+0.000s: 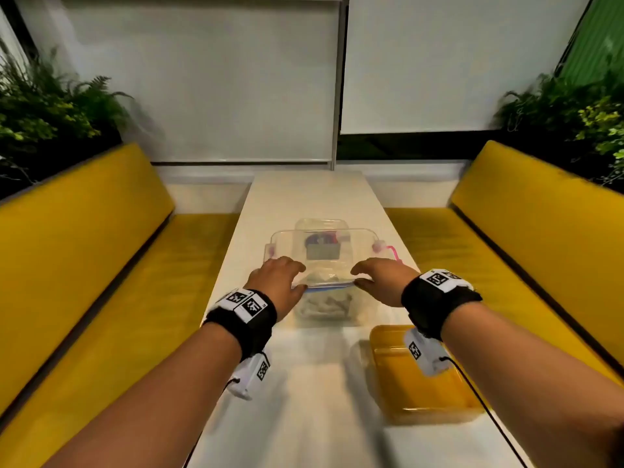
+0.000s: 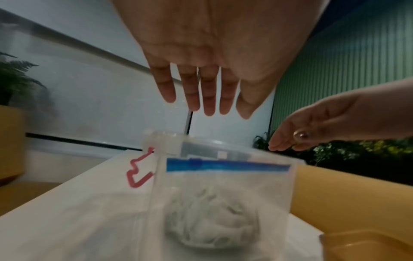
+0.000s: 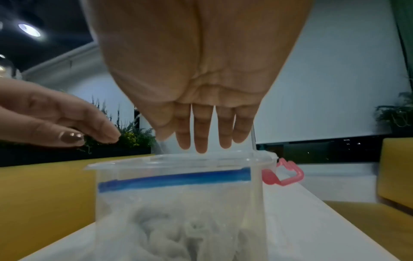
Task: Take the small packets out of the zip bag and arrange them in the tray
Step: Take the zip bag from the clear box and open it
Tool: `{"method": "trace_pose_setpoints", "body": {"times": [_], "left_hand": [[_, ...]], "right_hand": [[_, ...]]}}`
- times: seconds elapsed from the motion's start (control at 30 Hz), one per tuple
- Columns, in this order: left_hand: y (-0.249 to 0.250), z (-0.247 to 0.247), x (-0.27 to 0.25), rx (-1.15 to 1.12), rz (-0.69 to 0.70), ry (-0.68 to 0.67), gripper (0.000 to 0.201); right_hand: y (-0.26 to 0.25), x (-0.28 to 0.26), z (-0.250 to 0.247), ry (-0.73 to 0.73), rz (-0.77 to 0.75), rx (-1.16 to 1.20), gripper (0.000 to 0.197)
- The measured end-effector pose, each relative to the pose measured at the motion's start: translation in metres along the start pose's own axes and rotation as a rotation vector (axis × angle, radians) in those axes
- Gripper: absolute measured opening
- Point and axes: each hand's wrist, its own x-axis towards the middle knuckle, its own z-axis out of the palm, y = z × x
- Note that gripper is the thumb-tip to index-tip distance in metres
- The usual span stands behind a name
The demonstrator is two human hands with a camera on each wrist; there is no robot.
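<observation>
A clear lidded plastic box (image 1: 337, 230) with pink latches (image 1: 393, 251) stands mid-table. Inside it, seen through the wall, is a zip bag (image 2: 228, 194) with a blue zip strip (image 3: 174, 178) and a heap of small white packets (image 2: 212, 227). The yellow tray (image 1: 422, 383) lies on the table near right, below my right wrist. My left hand (image 1: 277, 275) and right hand (image 1: 381, 275) hover at the near corners of the lid, fingers straight and holding nothing. Whether the fingertips touch the lid is unclear.
The narrow white table (image 1: 314, 190) runs away from me between two yellow benches (image 1: 84, 231). Plants (image 1: 50, 106) stand behind the benches on both sides. A second clear container (image 1: 320, 224) sits just behind the box.
</observation>
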Motion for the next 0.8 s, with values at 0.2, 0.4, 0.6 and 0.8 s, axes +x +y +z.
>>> {"method": "trace_pose_setpoints", "body": {"times": [0.2, 0.4, 0.6, 0.8], "left_hand": [[-0.011, 0.021, 0.007, 0.034, -0.051, -0.041, 0.028], [-0.018, 0.031, 0.013, -0.117, -0.089, 0.088, 0.023], [-0.022, 0.033, 0.016, -0.171, -0.097, 0.117, 0.022], [-0.025, 0.036, 0.016, -0.201, -0.090, 0.152, 0.021]], "right_hand": [[-0.005, 0.027, -0.001, -0.287, 0.100, -0.058, 0.051], [0.000, 0.042, 0.000, -0.337, 0.099, -0.006, 0.042], [0.009, 0.046, 0.000, -0.225, 0.067, 0.173, 0.028], [0.011, 0.049, 0.002, -0.039, 0.060, 0.241, 0.016]]}}
